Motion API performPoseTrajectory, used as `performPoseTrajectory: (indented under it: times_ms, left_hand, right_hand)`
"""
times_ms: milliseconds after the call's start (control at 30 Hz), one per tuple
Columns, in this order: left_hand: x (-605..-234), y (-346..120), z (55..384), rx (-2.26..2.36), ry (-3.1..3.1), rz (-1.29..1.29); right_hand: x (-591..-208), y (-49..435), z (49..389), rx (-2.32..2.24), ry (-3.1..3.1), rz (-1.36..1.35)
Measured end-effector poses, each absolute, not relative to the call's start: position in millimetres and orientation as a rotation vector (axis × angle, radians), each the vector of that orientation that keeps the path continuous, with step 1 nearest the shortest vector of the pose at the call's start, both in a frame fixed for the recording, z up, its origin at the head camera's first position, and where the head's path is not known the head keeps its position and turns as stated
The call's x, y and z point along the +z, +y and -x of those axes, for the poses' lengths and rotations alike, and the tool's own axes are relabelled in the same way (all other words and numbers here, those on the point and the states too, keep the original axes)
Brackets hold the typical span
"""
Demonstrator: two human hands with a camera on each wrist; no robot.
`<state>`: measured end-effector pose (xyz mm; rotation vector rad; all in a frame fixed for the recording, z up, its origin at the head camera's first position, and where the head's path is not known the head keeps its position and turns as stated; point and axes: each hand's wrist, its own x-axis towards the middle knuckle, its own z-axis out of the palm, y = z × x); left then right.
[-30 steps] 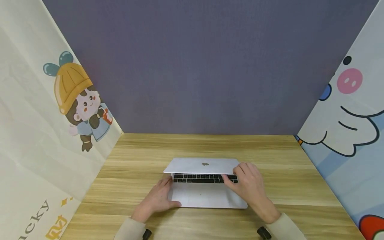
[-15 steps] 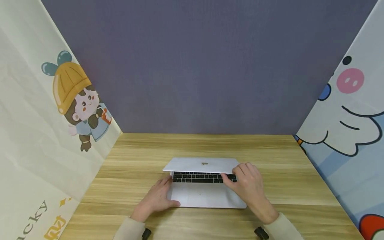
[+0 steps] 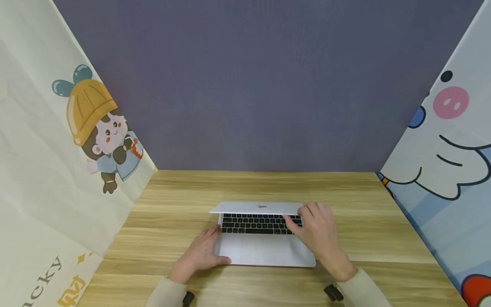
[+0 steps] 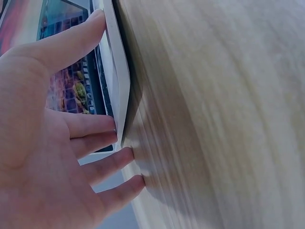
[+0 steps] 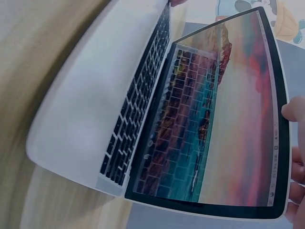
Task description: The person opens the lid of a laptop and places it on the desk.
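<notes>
A silver laptop [image 3: 264, 250] lies on the wooden table with its lid [image 3: 245, 208] partly raised, baring the black keyboard [image 3: 253, 224]. At the lid's right end, my right hand [image 3: 318, 228] pinches the edge, thumb on the screen side and fingers behind. The lit screen [image 5: 238, 119], with a colourful picture and the keys' reflection, shows in the right wrist view. My left hand [image 3: 203, 250] braces the base's left front corner. In the left wrist view its thumb [image 4: 76, 40] rests on the edge, while fairly straight fingers [image 4: 93, 125] touch the side and the tabletop.
The wooden table [image 3: 184, 192] surrounds the laptop on all sides. A dark grey panel [image 3: 264, 85] rises behind it. Cartoon-printed sheets line the left wall [image 3: 30, 149] and the right wall [image 3: 460, 170].
The lid has tilted further up and back, so more keyboard rows show. My right hand has risen slightly with it. My left hand has stayed in place.
</notes>
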<state>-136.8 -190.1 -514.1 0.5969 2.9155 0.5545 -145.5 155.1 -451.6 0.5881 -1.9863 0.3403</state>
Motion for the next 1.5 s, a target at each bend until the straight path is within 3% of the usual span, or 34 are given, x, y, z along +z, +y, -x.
performPoseTrajectory:
  times_ms: [1500]
  left_hand:
    - [-508.9,-186.8,134.8,0.562,2.88,-0.559]
  right_hand:
    - [-414.6,149.6,188.3,0.272,-2.1,-0.487]
